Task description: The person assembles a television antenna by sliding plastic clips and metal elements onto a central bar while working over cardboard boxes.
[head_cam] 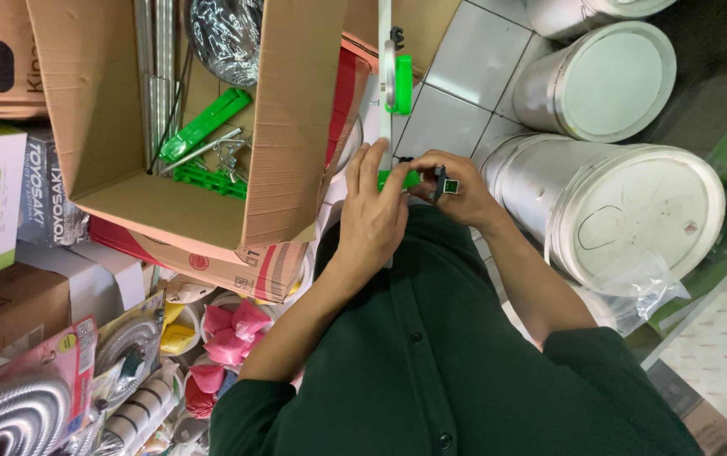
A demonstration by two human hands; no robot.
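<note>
- The left hand [374,215] is closed around a green clip [397,179] on a white rod [385,84], thumb and fingers pinching the clip from the left.
- The right hand [456,190] pinches the same clip from the right, fingers curled tight; a ring with a green stone [451,187] sits on one finger, with a small black part just beside it.
- The clip sits at the near end of the rod, in the middle of the scene, just in front of the person's dark green shirt [439,355].
- Farther up the rod is a green disc [399,83], well apart from the hands.
- To the left an open cardboard box [119,110] holds green plastic parts [205,127], metal rods and a coil of wire.
- To the right stand white lidded drums [625,211] on a tiled floor [465,76], a clear plastic bag [646,291] lying against the nearest one.
- At near left are pink packets [233,325] and coiled metal hoses [9,414].
</note>
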